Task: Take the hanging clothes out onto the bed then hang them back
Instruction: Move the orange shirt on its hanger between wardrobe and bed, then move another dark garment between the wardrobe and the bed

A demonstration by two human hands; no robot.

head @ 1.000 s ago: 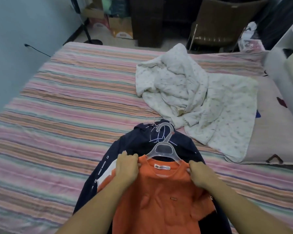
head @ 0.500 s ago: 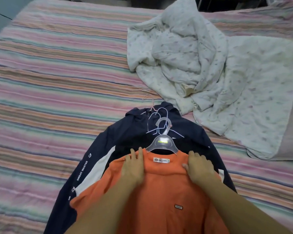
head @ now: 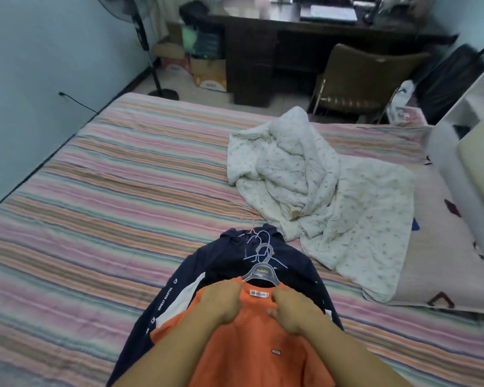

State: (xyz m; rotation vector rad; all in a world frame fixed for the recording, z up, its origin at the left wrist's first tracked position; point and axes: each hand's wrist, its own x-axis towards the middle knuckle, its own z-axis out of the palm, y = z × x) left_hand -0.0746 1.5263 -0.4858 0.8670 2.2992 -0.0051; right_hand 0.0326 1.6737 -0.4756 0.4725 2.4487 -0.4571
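— While both hands sit at the collar, where exactly does the orange shirt [head: 252, 342] lie?

— On top of a dark navy jacket [head: 224, 263], which is spread on the striped bed [head: 109, 191] near its front edge. The shirt's neck label faces up, between the two hands.

— And the hands themselves?

— The left hand [head: 221, 304] has its fingers [head: 229, 289] curled down into the fabric at the left of the neckline. The right hand [head: 294, 311] does the same at the right of the neckline, fingers bent and bunching the orange cloth. Both grip the shirt.

— Is there a hanger in it?

— A clear plastic hanger [head: 261, 270] shows just above the collar, its hook pointing away from the person and lying on the navy jacket. Its shoulders run under the orange neckline. Thin pale wire hangers [head: 259, 241] lie beyond it at the jacket's collar; I cannot tell how many.

— What else is on the bed?

— A crumpled white quilt [head: 319, 191] with a small print, to the right of the jacket and just beside its collar.

— Beyond the bed?

— A dark bench [head: 291, 26] against the far wall, a brown chair [head: 361, 76] in front of it, a standing fan [head: 140, 29] at the left, and cardboard boxes [head: 207, 74] on the floor between fan and bench.
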